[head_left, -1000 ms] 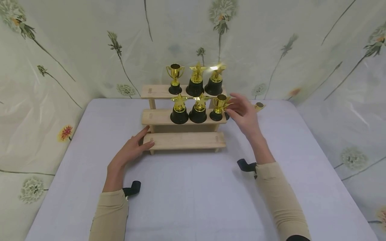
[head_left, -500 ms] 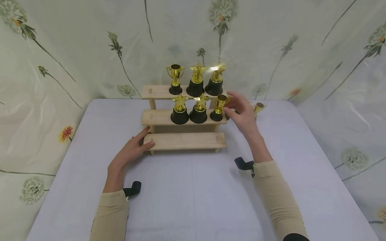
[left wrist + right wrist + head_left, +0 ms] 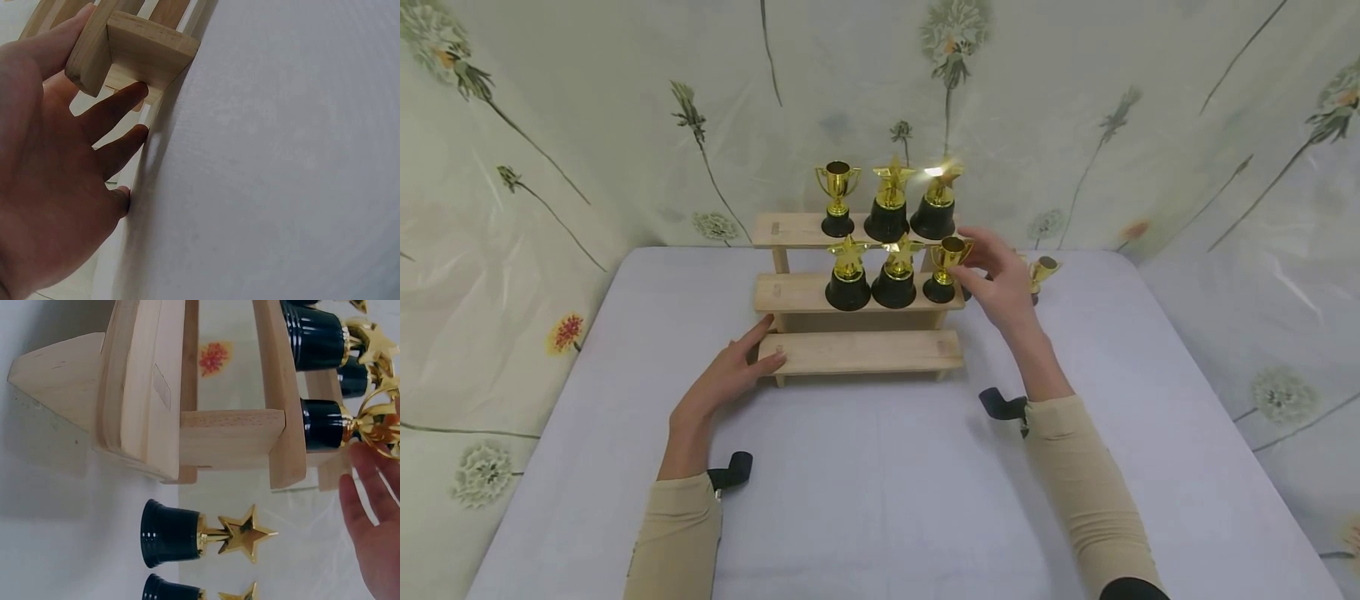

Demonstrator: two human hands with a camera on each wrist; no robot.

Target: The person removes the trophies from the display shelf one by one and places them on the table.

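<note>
A three-step wooden display stand stands on the white cloth. My left hand holds its left end, thumb on top of the lowest step and fingers spread along the side; the left wrist view shows the thumb against the board's edge. At the right end of the middle step, my right hand grips a small gold trophy cup with a black base by its handle side. The cup stands upright on the step. Beside it are two star trophies, in a row to its left.
The top step bears another trophy cup and two star trophies. Behind my right hand, a further gold cup stands on the table. In the right wrist view, star trophies stand beside the stand. A flowered curtain hangs behind.
My right hand has shifted slightly left, its thumb now further over the cup. The cup and the left hand stay in place. More of the gold cup behind the right hand shows.
</note>
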